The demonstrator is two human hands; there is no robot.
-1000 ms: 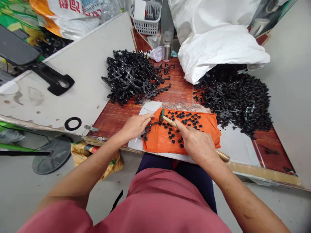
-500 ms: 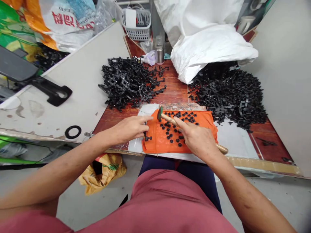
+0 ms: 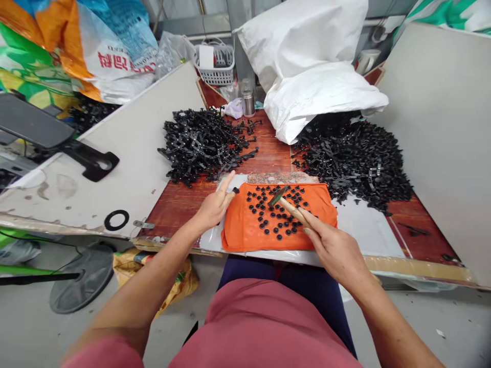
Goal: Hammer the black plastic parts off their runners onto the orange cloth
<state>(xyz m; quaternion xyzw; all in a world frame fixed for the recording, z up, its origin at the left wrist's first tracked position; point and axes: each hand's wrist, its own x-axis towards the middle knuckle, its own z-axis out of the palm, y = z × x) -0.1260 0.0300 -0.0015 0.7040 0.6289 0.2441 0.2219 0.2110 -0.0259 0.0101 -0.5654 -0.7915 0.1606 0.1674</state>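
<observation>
An orange cloth (image 3: 245,232) lies on the board in front of me, strewn with several small black round parts (image 3: 274,214). My left hand (image 3: 213,208) rests at the cloth's left edge, index finger stretched forward, thumb and another finger pinching a small black part (image 3: 235,190). My right hand (image 3: 337,250) is closed around the wooden handle of a small hammer (image 3: 289,207); its dark head (image 3: 276,196) hovers low over the parts in the middle of the cloth.
Two heaps of black plastic strips flank the red wooden table (image 3: 180,197): one at back left (image 3: 203,143), a larger one at right (image 3: 353,158). White sacks (image 3: 318,97), a metal flask (image 3: 248,102) and a basket (image 3: 215,64) stand behind. Grey panels (image 3: 126,138) border both sides.
The black strip that lay under my left hand on the cloth's left edge is gone from there. The hammer head has shifted right, towards the cloth's middle. My view has tilted up.
</observation>
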